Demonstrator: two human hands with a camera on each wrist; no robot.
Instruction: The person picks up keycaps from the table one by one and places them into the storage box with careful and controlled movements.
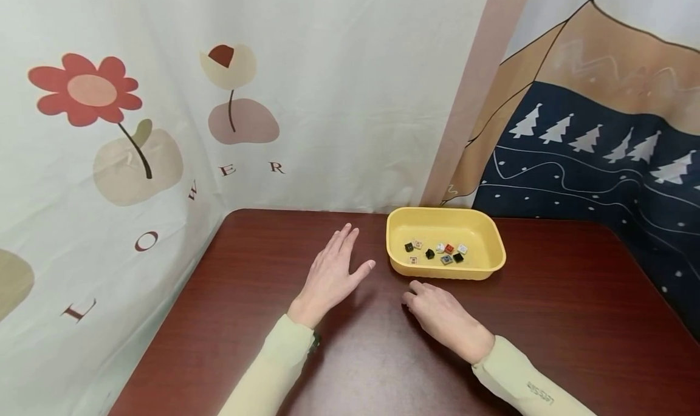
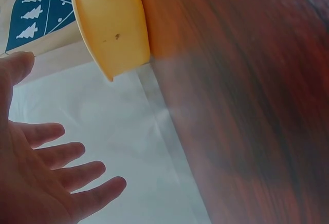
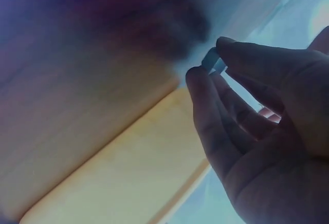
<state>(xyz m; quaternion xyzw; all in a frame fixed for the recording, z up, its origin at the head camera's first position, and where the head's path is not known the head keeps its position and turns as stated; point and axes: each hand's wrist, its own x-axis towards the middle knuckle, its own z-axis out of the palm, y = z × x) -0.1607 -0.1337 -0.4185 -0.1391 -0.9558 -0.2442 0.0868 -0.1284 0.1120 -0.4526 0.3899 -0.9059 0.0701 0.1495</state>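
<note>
My left hand (image 1: pixel 330 276) hovers over the table left of the yellow tub, fingers stretched out and thumb apart. In the left wrist view the same hand (image 2: pixel 46 167) faces the tub with its palm bare. My right hand (image 1: pixel 445 316) is just in front of the tub's near side. Between its thumb and index fingertip it pinches a small pale block (image 3: pixel 212 60), seen in the right wrist view; its kind cannot be told. Several small square pieces, black, white, red and beige, such as a red piece (image 1: pixel 449 248), lie inside the yellow tub (image 1: pixel 445 272).
The dark red-brown table (image 1: pixel 262 252) runs under both hands, with its back edge against a printed curtain (image 1: pixel 350 100). The tub stands near that back edge, right of the middle. A dark band (image 1: pixel 315 342) shows at the left cuff.
</note>
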